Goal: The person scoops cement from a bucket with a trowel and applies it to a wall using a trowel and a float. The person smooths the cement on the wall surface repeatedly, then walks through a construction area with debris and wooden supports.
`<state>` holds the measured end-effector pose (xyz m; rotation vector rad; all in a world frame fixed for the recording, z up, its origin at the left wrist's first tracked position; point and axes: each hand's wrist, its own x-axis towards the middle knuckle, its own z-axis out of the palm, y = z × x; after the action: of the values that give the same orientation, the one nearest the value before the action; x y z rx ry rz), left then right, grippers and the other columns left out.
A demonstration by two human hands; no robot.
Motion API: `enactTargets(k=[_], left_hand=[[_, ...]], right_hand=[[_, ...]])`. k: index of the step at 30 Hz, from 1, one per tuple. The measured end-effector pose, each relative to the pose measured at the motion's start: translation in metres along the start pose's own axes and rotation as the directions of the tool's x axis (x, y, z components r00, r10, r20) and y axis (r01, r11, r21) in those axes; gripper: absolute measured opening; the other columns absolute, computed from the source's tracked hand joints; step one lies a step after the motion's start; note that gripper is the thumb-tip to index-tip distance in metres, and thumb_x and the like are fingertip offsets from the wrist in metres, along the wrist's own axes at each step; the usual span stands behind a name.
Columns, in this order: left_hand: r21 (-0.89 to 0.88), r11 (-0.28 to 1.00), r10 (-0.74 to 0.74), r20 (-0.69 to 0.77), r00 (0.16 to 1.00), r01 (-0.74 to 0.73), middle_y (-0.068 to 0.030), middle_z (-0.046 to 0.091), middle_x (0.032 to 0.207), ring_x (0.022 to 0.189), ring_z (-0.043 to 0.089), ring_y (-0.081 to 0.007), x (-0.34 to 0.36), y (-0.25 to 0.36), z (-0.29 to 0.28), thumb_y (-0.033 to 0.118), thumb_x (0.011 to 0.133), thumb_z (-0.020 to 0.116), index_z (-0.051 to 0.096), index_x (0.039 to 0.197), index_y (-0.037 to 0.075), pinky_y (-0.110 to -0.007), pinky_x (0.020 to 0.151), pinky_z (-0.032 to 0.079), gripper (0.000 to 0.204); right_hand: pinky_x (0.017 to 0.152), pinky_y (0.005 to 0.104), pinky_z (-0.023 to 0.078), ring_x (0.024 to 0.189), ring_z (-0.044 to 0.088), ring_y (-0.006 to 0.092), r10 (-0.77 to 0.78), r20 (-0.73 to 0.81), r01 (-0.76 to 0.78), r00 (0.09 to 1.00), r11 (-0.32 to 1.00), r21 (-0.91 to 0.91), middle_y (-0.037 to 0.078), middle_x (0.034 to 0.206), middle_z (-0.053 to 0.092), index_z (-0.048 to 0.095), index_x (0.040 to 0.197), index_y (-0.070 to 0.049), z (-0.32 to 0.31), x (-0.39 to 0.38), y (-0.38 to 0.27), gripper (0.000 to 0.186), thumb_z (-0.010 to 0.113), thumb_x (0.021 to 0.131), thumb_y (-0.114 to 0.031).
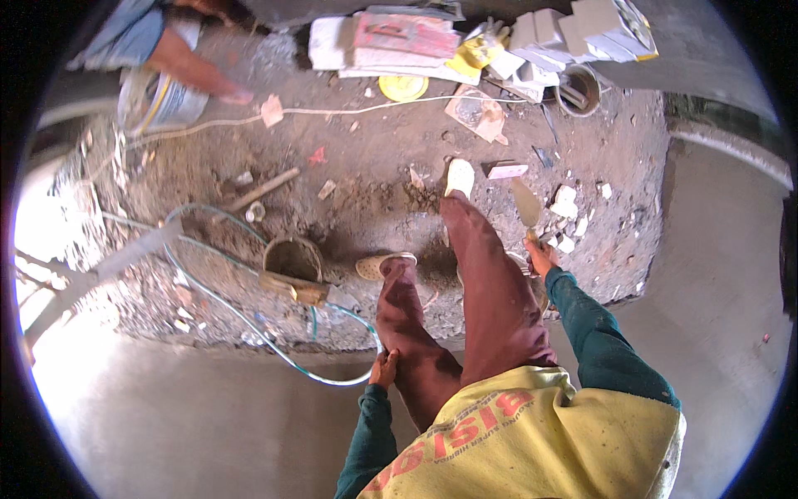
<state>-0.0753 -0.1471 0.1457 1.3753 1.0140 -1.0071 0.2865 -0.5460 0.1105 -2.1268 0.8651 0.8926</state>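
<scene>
My right hand (544, 256) is closed around the handle of a pointed trowel (526, 202), its blade directed away from me over the dirt. My left hand (383, 368) is beside my left lower leg, fingers curled where a thin pale-green hose (274, 348) bends; the inner side of the grip is hidden. That hose loops left around a mortar-stained bucket (293, 259), which has a wooden piece (295, 288) across its near rim. Beyond the trowel tip lies a small pinkish block (507, 170). White rubble pieces (565, 202) are scattered right of the blade.
Another person's bare leg (189, 65) is at the far left, near a pale bucket (162, 101). Stacked tiles (549, 37), a yellow lid (403, 87) and a tipped bucket (578, 90) line the far side. A cord (332, 111) crosses the dirt. Smooth concrete (715, 266) borders the right.
</scene>
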Motion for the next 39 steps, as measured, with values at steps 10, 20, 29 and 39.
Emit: enactTargets(k=[10,20,29,39], left_hand=[[0.505,0.833,-0.12,-0.232,0.965,0.225,-0.036,0.065,0.125,0.123,0.061,-0.0487,0.059,0.157,-0.022,0.065,0.086,0.069,0.063,0.122,-0.011,-0.054,0.103,0.048,0.085],[0.433,0.89,0.111,0.092,0.99,-0.14,-0.0319,0.065,0.13,0.124,0.062,-0.0452,0.109,0.3,-0.03,0.06,0.088,0.07,0.054,0.141,-0.005,-0.051,0.104,0.049,0.085],[0.567,0.817,0.009,0.177,0.984,-0.109,-0.0171,0.074,0.116,0.111,0.071,-0.0316,0.151,0.305,-0.122,0.041,0.098,0.068,0.058,0.142,0.002,-0.04,0.092,0.056,0.06],[0.615,0.715,0.297,0.162,0.941,-0.331,0.0013,0.065,0.087,0.074,0.059,-0.0108,0.176,0.522,-0.048,0.039,0.105,0.06,0.068,0.104,0.008,-0.031,0.062,0.05,0.032]], right_hand=[[0.042,0.0368,0.049,0.05,0.058,0.0174,0.044,0.137,-0.06,0.99,0.991,0.119,0.006,0.069,0.059,0.058,0.105,-0.007,-0.042,0.051,0.038,0.05,0.07,0.094,-0.054],[0.048,0.0365,0.047,0.053,0.058,0.0179,0.296,0.036,-0.281,0.955,0.852,0.443,0.005,0.069,0.061,0.068,0.1,-0.005,-0.039,0.025,0.005,0.043,0.069,0.097,-0.047],[0.04,0.037,0.048,0.05,0.058,0.019,0.489,0.046,-0.386,0.871,0.623,0.68,0.007,0.07,0.06,0.065,0.101,-0.003,0.014,-0.027,0.034,0.049,0.073,0.09,-0.049],[0.043,0.0384,0.051,0.054,0.061,0.0213,0.614,-0.011,-0.341,0.789,0.453,0.824,0.008,0.075,0.061,0.063,0.111,-0.003,-0.002,-0.03,0.079,0.056,0.074,0.089,-0.053]])
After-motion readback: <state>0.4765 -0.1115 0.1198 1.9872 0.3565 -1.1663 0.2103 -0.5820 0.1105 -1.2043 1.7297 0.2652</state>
